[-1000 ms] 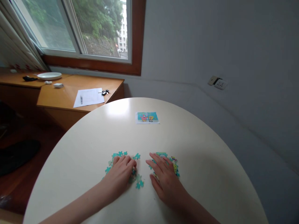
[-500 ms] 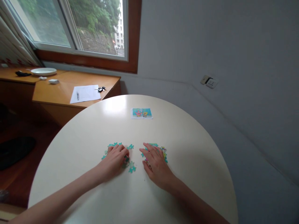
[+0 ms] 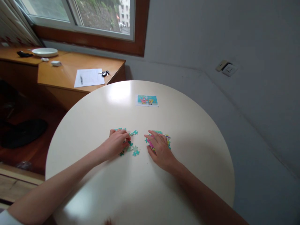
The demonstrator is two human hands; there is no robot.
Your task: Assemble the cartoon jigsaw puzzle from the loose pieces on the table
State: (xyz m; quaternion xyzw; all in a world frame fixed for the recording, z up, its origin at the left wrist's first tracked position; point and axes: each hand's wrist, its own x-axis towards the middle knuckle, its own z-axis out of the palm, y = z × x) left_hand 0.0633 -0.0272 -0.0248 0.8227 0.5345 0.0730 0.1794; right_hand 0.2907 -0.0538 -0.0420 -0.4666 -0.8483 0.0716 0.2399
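Puzzle pieces, mostly teal, lie in a loose cluster on the round white worktop, under and around the left hand. Its fingers curl inward over them, with the thumb side turned toward the middle; whether a piece is pinched between those fingers I cannot tell. Several pieces show past the knuckles, and others lie just beside the fingertips. Across a narrow bare strip, the right hand lies palm down over a second cluster, fingers spread and slightly apart, closed on nothing visible; pink, yellow and teal show between and around them. The two hands are apart from each other. Beyond both clusters, near the far edge, a picture with two cartoon figures on teal lies flat. Past that edge, to the left, a wooden worktop carries a paper, a pen, keys and a plate.
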